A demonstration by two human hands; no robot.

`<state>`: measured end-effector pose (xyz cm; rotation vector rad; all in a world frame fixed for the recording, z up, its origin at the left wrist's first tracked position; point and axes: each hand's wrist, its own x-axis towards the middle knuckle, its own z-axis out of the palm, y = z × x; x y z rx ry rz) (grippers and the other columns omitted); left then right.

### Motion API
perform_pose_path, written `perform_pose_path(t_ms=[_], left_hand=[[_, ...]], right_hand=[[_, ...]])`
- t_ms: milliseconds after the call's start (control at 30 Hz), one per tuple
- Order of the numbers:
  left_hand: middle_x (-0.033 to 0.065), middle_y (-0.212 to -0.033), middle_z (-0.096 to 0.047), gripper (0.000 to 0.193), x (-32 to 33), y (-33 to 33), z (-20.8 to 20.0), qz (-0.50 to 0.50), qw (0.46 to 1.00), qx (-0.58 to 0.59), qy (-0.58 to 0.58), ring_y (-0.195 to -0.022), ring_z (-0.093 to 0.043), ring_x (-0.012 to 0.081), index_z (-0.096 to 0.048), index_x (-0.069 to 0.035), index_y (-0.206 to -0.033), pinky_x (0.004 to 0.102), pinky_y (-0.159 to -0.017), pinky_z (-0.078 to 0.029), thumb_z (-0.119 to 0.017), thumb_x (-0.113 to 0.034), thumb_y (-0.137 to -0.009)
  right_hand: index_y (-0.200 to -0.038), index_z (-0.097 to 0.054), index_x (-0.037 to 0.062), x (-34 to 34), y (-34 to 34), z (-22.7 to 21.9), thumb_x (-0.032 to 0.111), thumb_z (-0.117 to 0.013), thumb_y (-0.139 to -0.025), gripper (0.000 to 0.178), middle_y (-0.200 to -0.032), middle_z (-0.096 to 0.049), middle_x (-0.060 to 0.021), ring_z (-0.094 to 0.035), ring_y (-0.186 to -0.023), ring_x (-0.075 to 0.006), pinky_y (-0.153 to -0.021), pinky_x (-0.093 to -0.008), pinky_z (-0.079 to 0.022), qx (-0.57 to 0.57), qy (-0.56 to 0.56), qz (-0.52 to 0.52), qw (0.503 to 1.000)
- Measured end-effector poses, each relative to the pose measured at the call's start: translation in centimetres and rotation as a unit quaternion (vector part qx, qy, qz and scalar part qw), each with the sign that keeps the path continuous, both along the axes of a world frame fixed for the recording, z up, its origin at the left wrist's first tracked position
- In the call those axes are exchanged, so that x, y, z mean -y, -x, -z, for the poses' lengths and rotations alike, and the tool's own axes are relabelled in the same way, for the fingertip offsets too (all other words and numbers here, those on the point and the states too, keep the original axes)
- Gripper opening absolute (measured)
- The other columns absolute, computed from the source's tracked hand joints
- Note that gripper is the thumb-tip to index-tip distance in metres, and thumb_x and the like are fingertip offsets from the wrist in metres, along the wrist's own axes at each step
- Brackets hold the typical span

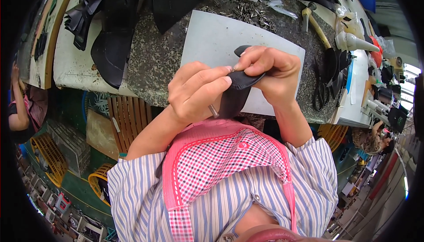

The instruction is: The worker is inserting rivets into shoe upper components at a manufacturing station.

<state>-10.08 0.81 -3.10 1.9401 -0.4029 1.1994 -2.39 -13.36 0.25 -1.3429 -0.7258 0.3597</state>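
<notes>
Speckled dark stone makes up the worktop slab (154, 60) here, with one pale sheet (205, 32) lying across the middle of it. Green floor (81, 200) shows down past the near edge, so it's clearly a busy workshop.

So, counting stuff: two bare hands, one black piece (247, 81) between them, held up over the near part of that sheet. Left hand (196, 89) has its fingertips pressed onto the piece's edge, and one metal rod (214, 111) pokes out from under that hand. Right hand (274, 69) is pinching the same piece, thumb and finger closed tight on it. Some tiny metal bit (232, 69) sits right where the fingertips meet, too small to make out.

Far side has a scatter of small metal parts (249, 12), way too many to count, beside crumpled clear plastic (280, 5). To the right: one wooden-handled hammer (319, 30), one pair of black scissors (321, 97), one white nozzle bottle (353, 42). More black sheets (112, 52) are heaped far left.

I count three yellow baskets (47, 162), two left and one right, plus one other person (33, 109) at each side.
</notes>
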Motion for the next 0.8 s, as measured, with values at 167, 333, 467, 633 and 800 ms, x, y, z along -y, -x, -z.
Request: perform_pose_path(t_ms=[167,333,467,633,800], left_hand=[[0.0103,-0.07,-0.061,0.017,0.4,0.0,0.3,0.065,0.994,-0.047,0.075,-0.05,-0.053,0.0185,-0.053,-0.003,-0.07,0.0253,-0.044,-0.041,-0.061,0.007,-0.059],[0.007,-0.064,-0.058,0.016,0.0,-0.8,0.5,0.255,0.914,-0.192,0.252,-0.056,-0.058,0.0191,-0.052,-0.003,-0.068,0.0249,-0.049,-0.043,-0.061,0.008,-0.062],[0.0065,-0.065,-0.059,0.016,-0.4,-1.5,0.4,0.228,0.928,-0.184,0.231,-0.058,-0.059,0.0175,-0.053,-0.003,-0.069,0.0246,-0.051,-0.045,-0.064,0.006,-0.063],[0.0069,-0.067,-0.059,0.016,0.1,-1.9,-0.5,0.216,0.93,-0.203,0.216,-0.061,-0.06,0.0171,-0.054,-0.003,-0.071,0.0235,-0.053,-0.046,-0.068,0.002,-0.064],[0.0058,-0.077,-0.06,0.036,-1.8,-4.5,-4.6,0.173,0.954,-0.213,0.121,-0.059,-0.054,0.0145,-0.059,-0.004,-0.087,0.025,-0.051,-0.043,-0.077,-0.018,-0.059]], right_hand=[[-0.06,-0.053,0.0018,0.3,-0.8,-0.1,-0.009,-0.065,-0.048,0.02,-0.065,-0.059,-0.0082,-0.056,-0.061,-0.0188,-0.058,-0.0285,-0.044,0.169,-0.012,-0.036,0.985],[-0.059,-0.049,0.0035,0.3,-1.6,-1.0,-0.005,-0.062,-0.048,0.019,-0.065,-0.057,-0.0063,-0.055,-0.06,-0.0223,-0.059,-0.0298,-0.045,0.267,0.009,-0.099,0.959],[-0.062,-0.046,0.0052,0.3,-2.6,-1.4,-0.005,-0.061,-0.049,0.023,-0.07,-0.054,-0.005,-0.052,-0.065,-0.0235,-0.056,-0.0311,-0.042,0.301,0.095,-0.109,0.943],[-0.062,-0.045,0.0055,0.9,-3.4,-2.5,0.002,-0.066,-0.052,0.024,-0.073,-0.056,-0.0071,-0.051,-0.065,-0.0243,-0.058,-0.0307,-0.042,0.316,0.121,-0.127,0.932],[-0.057,-0.049,0.0071,2.2,-6.4,-6.9,-0.004,-0.059,-0.049,0.017,-0.064,-0.057,-0.0031,-0.053,-0.062,-0.0217,-0.061,-0.0324,-0.042,0.478,0.139,0.057,0.865]])
